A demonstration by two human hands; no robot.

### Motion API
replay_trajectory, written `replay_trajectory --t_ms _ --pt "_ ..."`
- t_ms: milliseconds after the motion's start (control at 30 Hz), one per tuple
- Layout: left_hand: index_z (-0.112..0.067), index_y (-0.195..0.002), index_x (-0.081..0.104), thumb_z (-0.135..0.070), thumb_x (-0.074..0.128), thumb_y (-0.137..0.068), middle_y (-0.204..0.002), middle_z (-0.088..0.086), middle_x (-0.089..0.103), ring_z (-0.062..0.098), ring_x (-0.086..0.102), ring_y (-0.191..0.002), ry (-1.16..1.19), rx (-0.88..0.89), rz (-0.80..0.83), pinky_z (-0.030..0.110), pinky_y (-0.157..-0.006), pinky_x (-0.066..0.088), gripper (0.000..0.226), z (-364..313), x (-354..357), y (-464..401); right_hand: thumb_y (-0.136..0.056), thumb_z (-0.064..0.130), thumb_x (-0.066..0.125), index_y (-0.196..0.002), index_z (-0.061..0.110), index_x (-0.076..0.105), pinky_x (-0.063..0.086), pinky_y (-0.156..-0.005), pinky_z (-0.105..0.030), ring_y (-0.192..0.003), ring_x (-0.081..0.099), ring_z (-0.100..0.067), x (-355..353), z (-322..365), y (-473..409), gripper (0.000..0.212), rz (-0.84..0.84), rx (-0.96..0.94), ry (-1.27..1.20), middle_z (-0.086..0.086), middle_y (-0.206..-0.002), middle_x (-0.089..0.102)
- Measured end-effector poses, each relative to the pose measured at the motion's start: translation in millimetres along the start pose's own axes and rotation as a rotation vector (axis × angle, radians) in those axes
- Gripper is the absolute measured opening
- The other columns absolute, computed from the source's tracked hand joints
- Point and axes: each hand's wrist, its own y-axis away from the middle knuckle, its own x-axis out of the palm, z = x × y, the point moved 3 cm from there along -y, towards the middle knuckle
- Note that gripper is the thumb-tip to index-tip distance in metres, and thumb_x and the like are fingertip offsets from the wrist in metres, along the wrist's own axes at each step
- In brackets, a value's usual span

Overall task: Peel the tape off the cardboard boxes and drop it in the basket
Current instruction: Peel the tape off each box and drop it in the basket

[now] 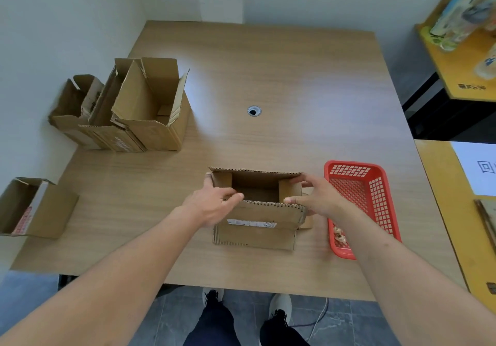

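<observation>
A small open cardboard box (257, 227) stands on the wooden table (268, 77) in front of me, flaps up, with a white label on its near flap. My left hand (214, 203) grips the box's left side, thumb on the near flap's edge and fingers round the left flap. My right hand (319, 198) holds the right side, thumb at the near flap and fingers reaching to the far right corner. A red plastic basket (375, 184) lies just right of the box, with crumpled tape (339, 235) in its near end.
Three open cardboard boxes (134, 112) are grouped at the table's far left. Another open box (35, 208) with red-printed tape sits at the left edge. A cable hole (254, 110) is mid-table. Yellow furniture (456, 71) with packages stands to the right.
</observation>
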Motion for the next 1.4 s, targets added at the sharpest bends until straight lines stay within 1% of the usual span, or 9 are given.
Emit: replay_trajectory --t_ms 167,367,567,700,933,1067,1200,1300,1400 --pt "-0.049 -0.103 0.047 -0.107 0.05 -0.048 -0.16 0.016 0.014 0.038 0.06 -0.09 -0.107 0.085 0.027 0.042 -0.092 0.052 0.08 4 2 7 -0.051 0.059 0.097 -0.104 0.027 0.05 0.064 -0.062 -0.047 -0.087 0.065 -0.018 6 12 3 0.078 -0.139 0.124 0.15 0.006 -0.106 0.056" --pt "-0.037 -0.096 0.035 -0.06 0.089 -0.06 -0.148 0.021 0.033 0.045 0.06 -0.085 -0.087 0.194 -0.176 0.05 -0.081 0.056 0.069 4 7 10 -0.061 0.057 0.092 -0.142 0.012 0.027 0.049 -0.074 -0.04 -0.108 0.06 -0.036 31 29 -1 0.113 -0.313 0.28 0.25 -0.012 -0.122 0.055" --pt "-0.032 -0.085 0.026 -0.049 0.095 -0.056 -0.092 -0.008 0.046 0.028 0.053 -0.074 0.009 0.2 -0.416 0.038 -0.06 0.045 0.077 17 2 14 -0.073 0.048 0.073 -0.133 0.032 0.044 0.057 -0.088 -0.042 -0.108 0.061 -0.03 37 32 -1 0.069 -0.359 0.227 0.073 -0.007 -0.122 0.058" --pt "-0.03 -0.084 0.027 -0.047 0.097 -0.053 -0.079 -0.012 0.046 0.016 0.046 -0.062 0.113 0.082 -0.511 0.031 -0.051 0.026 0.078 33 -3 9 -0.083 0.044 0.055 -0.101 0.03 0.056 0.064 -0.059 -0.045 -0.084 0.066 -0.022 34 32 3 0.023 -0.379 0.222 -0.183 0.0 -0.101 0.063" --pt "-0.045 -0.102 0.041 -0.029 0.093 -0.062 -0.098 -0.012 0.059 0.026 0.059 -0.09 0.297 0.031 -0.522 0.036 -0.072 0.041 0.068 58 -7 -6 -0.096 0.049 0.038 -0.108 0.025 0.06 0.059 -0.085 -0.05 -0.087 0.055 -0.018 26 24 3 0.035 -0.395 0.131 -0.336 -0.001 -0.096 0.056" --pt "-0.068 -0.133 0.032 -0.023 0.092 -0.066 -0.104 -0.007 0.063 0.025 0.059 -0.098 0.36 0.045 -0.486 0.04 -0.087 0.047 0.1 66 -17 -6 -0.079 0.078 0.045 -0.117 0.029 0.055 0.039 -0.082 -0.024 -0.097 0.052 -0.003 30 25 8 0.063 -0.257 -0.033 -0.367 0.01 -0.105 0.057" --pt "-0.078 -0.14 0.014 -0.016 0.093 -0.069 -0.104 -0.005 0.062 0.028 0.055 -0.1 0.397 -0.019 -0.463 0.045 -0.095 0.049 0.124 76 -27 -12 -0.063 0.075 0.068 -0.132 0.033 0.048 0.044 -0.092 -0.027 -0.106 0.055 -0.003 35 15 7 0.084 -0.148 -0.111 -0.406 0.004 -0.119 0.054" --pt "-0.063 -0.137 0.046 -0.014 0.093 -0.067 -0.106 -0.008 0.064 0.022 0.056 -0.1 0.481 -0.025 -0.451 0.034 -0.088 0.047 0.097 87 -34 -18 -0.049 0.055 0.091 -0.136 0.034 0.047 0.05 -0.098 -0.025 -0.123 0.054 0.0 33 6 4 0.1 -0.121 -0.171 -0.412 0.004 -0.132 0.053" --pt "-0.034 -0.092 0.076 -0.017 0.092 -0.065 -0.083 -0.008 0.07 0.024 0.064 -0.09 0.424 0.004 -0.499 0.031 -0.07 0.048 0.036 95 -45 -24 -0.043 0.032 0.101 -0.128 0.033 0.05 0.051 -0.084 -0.01 -0.109 0.058 0.012 31 0 0 0.099 -0.158 -0.198 -0.348 0.009 -0.123 0.057"
